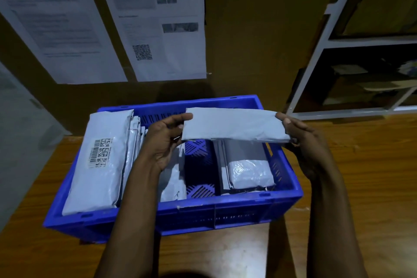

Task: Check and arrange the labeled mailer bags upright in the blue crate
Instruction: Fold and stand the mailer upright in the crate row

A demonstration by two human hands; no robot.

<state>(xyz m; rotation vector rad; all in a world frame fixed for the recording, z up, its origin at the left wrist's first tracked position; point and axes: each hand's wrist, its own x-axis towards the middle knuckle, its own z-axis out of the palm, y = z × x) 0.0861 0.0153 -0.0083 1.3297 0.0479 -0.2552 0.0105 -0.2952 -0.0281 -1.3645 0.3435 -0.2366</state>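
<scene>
"holding the mailer bag [232, 125] by both ends over the blue crate [225, 210], why?" asks one.

"to look it over, i'd judge. the left hand [167, 135] has a pinching grip on the left end, thumb on top and fingers curled under. the right hand [302, 142] has the same grip on the right end. stretched between them, one whole face is turned up to the eye."

"and which way does it run?"

"its long axis lies across, left to right, roughly level, along the line of the crate's far wall. it hangs in the air above the middle and right of the crate, touching nothing below. the face toward us is plain grey. no label shows, so it may be on the other side."

"so it isn't upright yet."

"no. the labelled bag [97, 160] on the left leans on its row by the left wall, barcode label [100, 153] facing up, long axis running near to far. the right pile [246, 165] runs the same way by the right wall. between them the crate floor [198, 165] shows its mesh."

"that gap is the slot?"

"likely. the bag would need a quarter turn so its length runs front to back, then tipping onto its edge. the film looks slack, so it could slump unless it leans on a neighbour."

"and the crate?"

"sits on the wooden table [361, 165]."
</scene>
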